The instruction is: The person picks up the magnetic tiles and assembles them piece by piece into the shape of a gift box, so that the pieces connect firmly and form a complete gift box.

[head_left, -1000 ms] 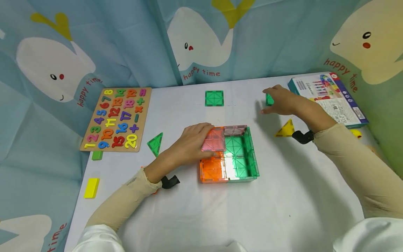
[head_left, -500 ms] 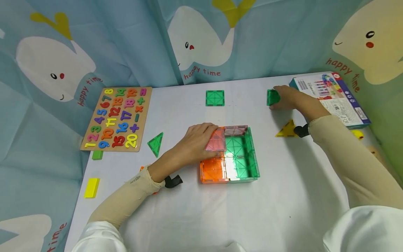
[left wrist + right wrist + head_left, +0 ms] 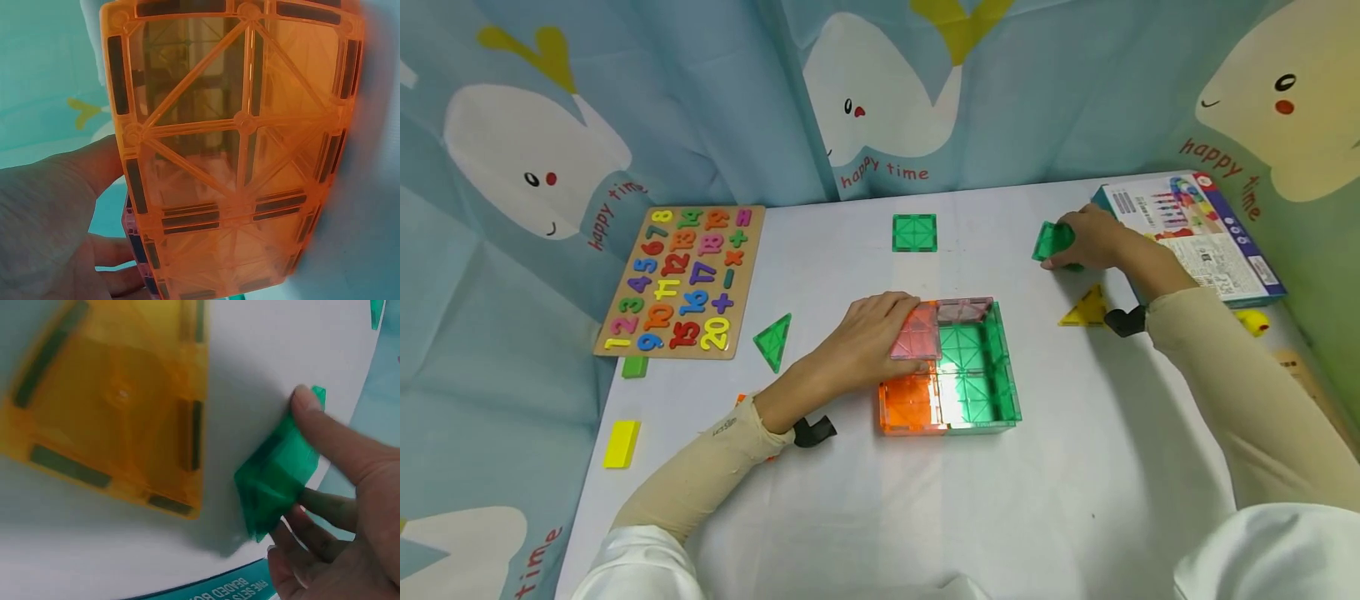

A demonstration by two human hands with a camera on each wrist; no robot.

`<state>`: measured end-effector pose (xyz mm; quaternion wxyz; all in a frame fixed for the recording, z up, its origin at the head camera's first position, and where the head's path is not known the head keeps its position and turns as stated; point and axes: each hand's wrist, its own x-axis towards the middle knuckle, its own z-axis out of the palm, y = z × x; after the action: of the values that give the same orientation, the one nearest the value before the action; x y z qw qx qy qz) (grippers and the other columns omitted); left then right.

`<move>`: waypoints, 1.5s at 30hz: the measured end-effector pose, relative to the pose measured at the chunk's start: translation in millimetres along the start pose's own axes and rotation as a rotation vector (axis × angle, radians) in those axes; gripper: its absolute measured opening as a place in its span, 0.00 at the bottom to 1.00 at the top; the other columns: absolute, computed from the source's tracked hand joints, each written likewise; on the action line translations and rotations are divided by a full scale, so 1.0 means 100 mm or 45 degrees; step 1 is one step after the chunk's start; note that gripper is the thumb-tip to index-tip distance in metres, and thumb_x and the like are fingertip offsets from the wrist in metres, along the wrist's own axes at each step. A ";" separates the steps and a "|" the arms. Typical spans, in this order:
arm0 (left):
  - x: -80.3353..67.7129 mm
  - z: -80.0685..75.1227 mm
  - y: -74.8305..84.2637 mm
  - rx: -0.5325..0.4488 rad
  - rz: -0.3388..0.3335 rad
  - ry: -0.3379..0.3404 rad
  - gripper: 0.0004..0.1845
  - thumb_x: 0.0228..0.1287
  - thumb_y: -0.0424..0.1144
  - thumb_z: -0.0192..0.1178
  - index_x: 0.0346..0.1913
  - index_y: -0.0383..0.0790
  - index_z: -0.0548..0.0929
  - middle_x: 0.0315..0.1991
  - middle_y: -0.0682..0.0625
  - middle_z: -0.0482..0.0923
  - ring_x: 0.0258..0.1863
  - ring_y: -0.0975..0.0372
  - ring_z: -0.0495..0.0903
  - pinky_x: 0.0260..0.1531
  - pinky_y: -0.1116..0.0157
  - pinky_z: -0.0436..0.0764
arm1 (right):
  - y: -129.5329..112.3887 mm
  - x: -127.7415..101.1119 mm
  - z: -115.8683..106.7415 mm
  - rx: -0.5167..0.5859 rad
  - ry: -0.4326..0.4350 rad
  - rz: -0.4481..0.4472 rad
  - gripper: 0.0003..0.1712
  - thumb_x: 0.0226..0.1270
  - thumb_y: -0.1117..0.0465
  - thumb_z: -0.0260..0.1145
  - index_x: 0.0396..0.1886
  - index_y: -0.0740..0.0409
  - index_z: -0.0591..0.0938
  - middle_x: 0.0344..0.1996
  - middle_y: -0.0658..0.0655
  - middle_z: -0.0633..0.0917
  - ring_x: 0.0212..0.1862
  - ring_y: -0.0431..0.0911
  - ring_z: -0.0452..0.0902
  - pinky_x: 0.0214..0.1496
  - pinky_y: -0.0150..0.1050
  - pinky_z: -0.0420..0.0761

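Gripping a tile box (image 3: 1003, 358) at its far-left corner with the left hand (image 3: 867, 340), thumb and fingers set about a pink tile (image 3: 917, 332) on top. Pinching a tilted green tile (image 3: 1051, 242) between thumb and fingers of the right hand (image 3: 1092, 238), at the far right of the counter (image 3: 1037, 492); hard to tell whether touching the surface. Of the two hands, holding something with both. Standing mid-counter as the tile box, with orange panels (image 3: 240, 122) on the left side and green on the right. Showing also a yellow triangle (image 3: 1086, 307) nearer than the right hand, a printed box (image 3: 1202, 250) just to the right, a green square (image 3: 914, 232) lying flat at the far middle, and, toward the left, a green triangle (image 3: 772, 342), a number board (image 3: 662, 321) and a yellow block (image 3: 621, 444).
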<state>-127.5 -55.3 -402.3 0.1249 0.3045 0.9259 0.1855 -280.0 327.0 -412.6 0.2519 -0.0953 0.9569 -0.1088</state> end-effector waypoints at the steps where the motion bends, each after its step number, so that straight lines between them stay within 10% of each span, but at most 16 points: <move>1: 0.00 0.00 0.00 -0.003 0.002 0.000 0.47 0.66 0.60 0.71 0.79 0.39 0.65 0.75 0.44 0.66 0.77 0.51 0.63 0.78 0.47 0.60 | -0.02 -0.03 0.02 0.003 0.004 -0.015 0.54 0.71 0.44 0.73 0.77 0.78 0.59 0.70 0.85 0.57 0.65 0.74 0.60 0.68 0.73 0.69; 21: 0.03 0.02 -0.02 -0.009 0.042 0.043 0.42 0.66 0.58 0.72 0.74 0.40 0.69 0.69 0.47 0.72 0.71 0.54 0.69 0.77 0.51 0.60 | -1.40 -1.00 0.28 -0.017 0.172 -0.545 0.46 0.60 0.44 0.82 0.72 0.58 0.75 0.66 0.65 0.75 0.66 0.62 0.69 0.63 0.63 0.70; 45: 0.03 0.01 -0.05 -0.098 0.044 0.050 0.42 0.65 0.59 0.72 0.74 0.41 0.68 0.69 0.48 0.71 0.71 0.57 0.68 0.78 0.49 0.59 | -1.49 -1.07 0.54 -0.055 0.171 -0.647 0.47 0.60 0.44 0.82 0.74 0.59 0.75 0.65 0.65 0.75 0.66 0.59 0.70 0.69 0.60 0.71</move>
<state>-132.2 -57.2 -406.3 0.1153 0.3118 0.9149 0.2291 -142.5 201.0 -371.4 0.1503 -0.3303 0.9190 -0.1541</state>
